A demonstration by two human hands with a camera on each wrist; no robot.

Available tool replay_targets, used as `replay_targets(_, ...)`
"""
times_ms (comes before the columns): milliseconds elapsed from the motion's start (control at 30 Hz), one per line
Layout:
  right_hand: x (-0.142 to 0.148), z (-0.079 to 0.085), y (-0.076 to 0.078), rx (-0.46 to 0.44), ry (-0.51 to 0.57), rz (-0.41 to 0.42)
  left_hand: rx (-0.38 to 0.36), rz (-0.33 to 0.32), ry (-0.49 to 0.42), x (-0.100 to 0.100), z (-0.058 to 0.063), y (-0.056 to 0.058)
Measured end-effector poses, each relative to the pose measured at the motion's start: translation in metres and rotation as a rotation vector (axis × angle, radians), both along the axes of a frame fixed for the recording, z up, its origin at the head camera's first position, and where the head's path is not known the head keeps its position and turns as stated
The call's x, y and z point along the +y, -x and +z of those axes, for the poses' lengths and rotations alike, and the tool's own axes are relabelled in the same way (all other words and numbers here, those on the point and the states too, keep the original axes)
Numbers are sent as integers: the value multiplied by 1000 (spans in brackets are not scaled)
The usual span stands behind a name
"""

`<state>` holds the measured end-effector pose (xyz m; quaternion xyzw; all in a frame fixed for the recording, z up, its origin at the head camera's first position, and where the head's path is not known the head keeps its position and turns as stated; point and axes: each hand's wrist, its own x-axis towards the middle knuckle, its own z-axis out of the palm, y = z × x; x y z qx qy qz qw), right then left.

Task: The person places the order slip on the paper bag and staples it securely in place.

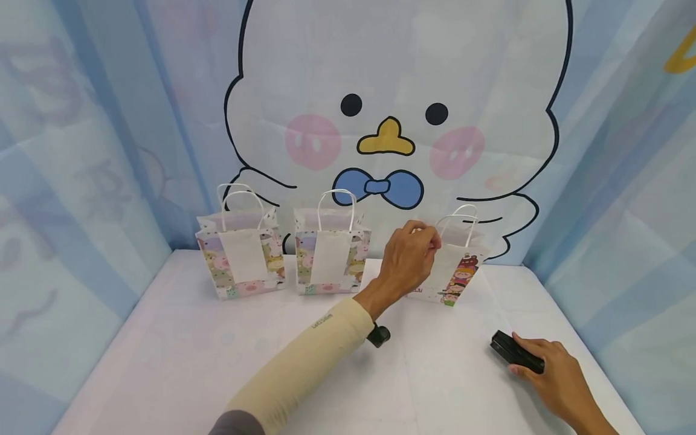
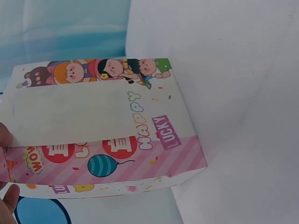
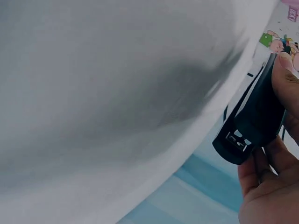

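Note:
My left hand [image 1: 410,257] reaches to the right-hand paper gift bag [image 1: 464,275] and pinches its top edge. In the left wrist view a thumb and a fingertip [image 2: 10,198] sit on either side of the rim of this bag [image 2: 163,154]. Cartoon children, pink stripes and a balloon decorate it, and a blank white panel [image 2: 70,112] covers part of its front. Apart from the bag, low over the table's right side, my right hand [image 1: 560,374] grips a black stapler [image 1: 516,352]; its nose [image 3: 238,140] shows in the right wrist view.
Two more paper bags with white handles stand upright at the back, one on the left [image 1: 241,257] and one near the middle [image 1: 331,257]. They stand on a white-covered table [image 1: 179,362]. A printed cloth backdrop [image 1: 489,72] rises behind and along both sides.

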<state>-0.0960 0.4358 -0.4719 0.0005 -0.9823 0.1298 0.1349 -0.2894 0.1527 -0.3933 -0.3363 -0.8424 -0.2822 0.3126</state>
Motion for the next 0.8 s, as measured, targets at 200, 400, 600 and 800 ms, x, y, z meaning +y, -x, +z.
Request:
replay_targets(200, 5, -8, -3, -17, -18, -1, 13, 3, -18, -1, -3, 0)
replay_targets(400, 7, -9, -6, -90, -9, -24, 9, 13, -1, -2, -2, -3)
replay_targets(600, 6, -5, -5, -164, -12, -51, 88, 44, 21, -12, 0, -12)
replay_targets(800, -11, -2, -7, -30, -21, -45, 122, 73, 104, -42, 2, -37)
